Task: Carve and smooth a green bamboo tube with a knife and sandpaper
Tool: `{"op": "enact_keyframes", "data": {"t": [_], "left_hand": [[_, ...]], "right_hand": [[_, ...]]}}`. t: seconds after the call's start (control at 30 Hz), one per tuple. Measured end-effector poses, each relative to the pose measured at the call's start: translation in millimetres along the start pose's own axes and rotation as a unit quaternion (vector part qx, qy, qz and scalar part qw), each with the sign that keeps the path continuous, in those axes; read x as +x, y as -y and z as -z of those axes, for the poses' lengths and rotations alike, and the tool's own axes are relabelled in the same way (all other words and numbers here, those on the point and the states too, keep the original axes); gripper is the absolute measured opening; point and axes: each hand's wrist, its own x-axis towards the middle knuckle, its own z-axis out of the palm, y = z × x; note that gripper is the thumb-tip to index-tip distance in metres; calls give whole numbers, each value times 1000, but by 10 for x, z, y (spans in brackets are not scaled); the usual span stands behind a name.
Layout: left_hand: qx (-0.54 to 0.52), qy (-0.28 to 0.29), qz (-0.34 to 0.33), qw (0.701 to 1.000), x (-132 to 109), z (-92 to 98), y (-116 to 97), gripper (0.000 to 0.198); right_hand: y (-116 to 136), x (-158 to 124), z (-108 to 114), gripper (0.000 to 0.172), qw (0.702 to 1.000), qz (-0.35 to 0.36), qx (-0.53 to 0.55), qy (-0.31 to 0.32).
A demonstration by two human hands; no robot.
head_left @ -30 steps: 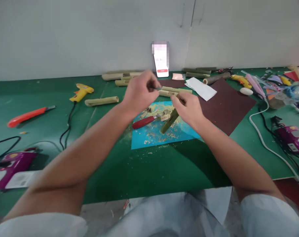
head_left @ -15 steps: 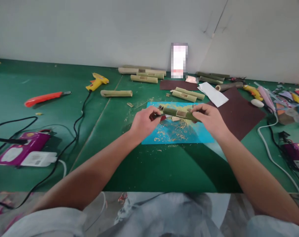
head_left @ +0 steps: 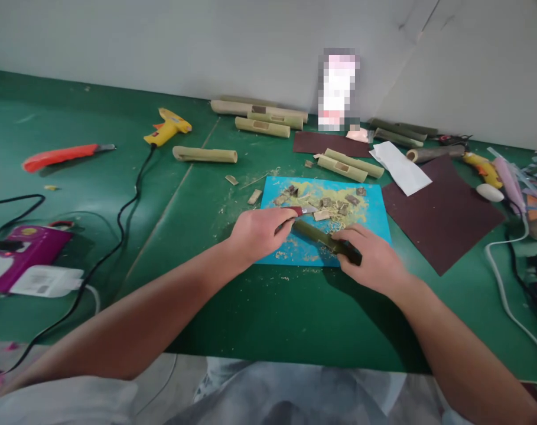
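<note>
My left hand (head_left: 256,234) is closed round a red-handled knife (head_left: 302,210), whose short blade points right over the blue mat (head_left: 376,208). My right hand (head_left: 371,261) grips the near end of a dark green bamboo piece (head_left: 318,234) and presses it down on the mat's front part. The knife lies just above the bamboo's far end. Chips and sawdust (head_left: 330,204) are scattered over the mat's middle.
Cut bamboo tubes (head_left: 205,155) (head_left: 262,126) (head_left: 344,166) lie behind the mat. A yellow glue gun (head_left: 168,127) and an orange utility knife (head_left: 59,156) sit to the left, a purple device (head_left: 25,254) with cables at the near left. Brown sheets (head_left: 445,213) and white paper (head_left: 401,168) lie to the right.
The knife lay on the mat; my left hand has since picked it up. Both hands came down from mid-air, and the bamboo piece now rests on the mat.
</note>
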Motion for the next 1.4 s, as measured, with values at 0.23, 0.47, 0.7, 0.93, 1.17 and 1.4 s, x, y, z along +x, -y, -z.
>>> {"op": "enact_keyframes", "data": {"t": [0.23,0.47,0.7,0.93,1.17,1.4], "left_hand": [[-75,-7,33,997,97,14,150,39],[-109,-7,16,994,203,-42,196,35],[-101,2,-16,995,186,15,56,35],[-141,-43,-20,989,109,-27,-7,23],[-130,-119,-48,983,93,-43,-9,19],[-136,-142,-68,978,113,-21,-59,24]], "right_hand": [[-22,17,-86,31,999,23,-11,-42],[20,22,-140,28,995,22,-69,-74],[29,13,-149,24,994,10,-99,-47],[48,15,-185,23,994,4,-84,-65],[70,11,-190,23,994,-10,-92,-57],[95,14,-220,28,995,-19,-77,-66]]}}
